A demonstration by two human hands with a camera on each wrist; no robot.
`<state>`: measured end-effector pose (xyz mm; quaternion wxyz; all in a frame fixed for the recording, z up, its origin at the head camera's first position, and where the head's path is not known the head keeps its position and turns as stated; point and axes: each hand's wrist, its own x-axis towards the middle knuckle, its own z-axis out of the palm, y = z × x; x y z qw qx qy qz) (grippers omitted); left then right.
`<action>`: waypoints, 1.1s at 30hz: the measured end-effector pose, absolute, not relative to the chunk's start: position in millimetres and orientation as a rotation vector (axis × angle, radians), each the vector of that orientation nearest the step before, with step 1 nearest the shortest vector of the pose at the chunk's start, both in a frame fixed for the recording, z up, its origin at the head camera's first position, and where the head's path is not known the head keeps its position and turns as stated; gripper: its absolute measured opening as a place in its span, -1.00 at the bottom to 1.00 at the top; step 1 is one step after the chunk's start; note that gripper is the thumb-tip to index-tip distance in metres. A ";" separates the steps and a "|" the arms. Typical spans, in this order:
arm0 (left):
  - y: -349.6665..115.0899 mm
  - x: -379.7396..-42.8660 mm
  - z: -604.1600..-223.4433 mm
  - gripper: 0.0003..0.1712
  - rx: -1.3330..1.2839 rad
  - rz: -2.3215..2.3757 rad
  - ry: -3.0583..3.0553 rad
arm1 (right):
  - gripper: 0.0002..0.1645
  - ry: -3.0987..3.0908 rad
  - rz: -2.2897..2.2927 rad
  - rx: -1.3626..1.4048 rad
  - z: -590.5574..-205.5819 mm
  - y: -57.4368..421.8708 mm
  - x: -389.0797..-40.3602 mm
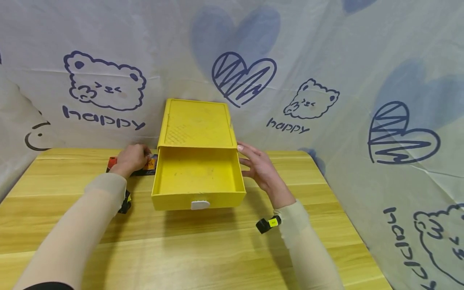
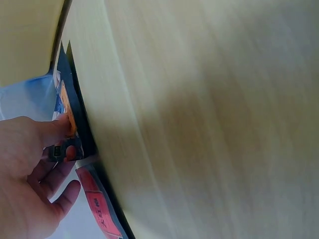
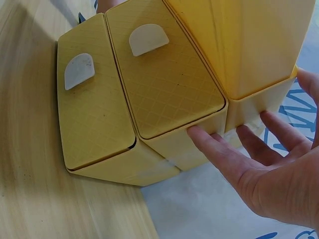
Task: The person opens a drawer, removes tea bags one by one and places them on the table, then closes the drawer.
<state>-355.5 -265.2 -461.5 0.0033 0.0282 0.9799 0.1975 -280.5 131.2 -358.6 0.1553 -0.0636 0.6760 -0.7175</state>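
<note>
A wooden surface [image 1: 203,249] carries a yellow 3-drawer cabinet [image 1: 197,123], top drawer [image 1: 172,201] out; left hand [image 1: 132,158] pinches a dark packet [image 1: 154,166], right hand [image 1: 262,171] touches the cabinet's side, fingers extended.

"happy" printed 3x on wht cloth [image 1: 174,52]; red pkt label [image 2: 99,205] illegible.

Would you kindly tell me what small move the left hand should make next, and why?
I would probably lift the orange-labelled packet toward the top drawer: the left hand seems to pinch it, the drawer stands open close by, and the right hand rests against the side of the yellow cabinet.
</note>
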 end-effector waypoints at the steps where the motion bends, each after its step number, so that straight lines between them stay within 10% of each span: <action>1: -265.4 -355.4 -461.6 -0.74 0.091 0.615 3.076 | -0.26 1.934 -2.057 -0.182 -358.9 131.1 -280.7; 33: -265.2 -339.3 -440.4 -0.71 0.071 0.838 3.198 | -0.26 1.961 -2.050 -0.177 -359.7 130.7 -280.4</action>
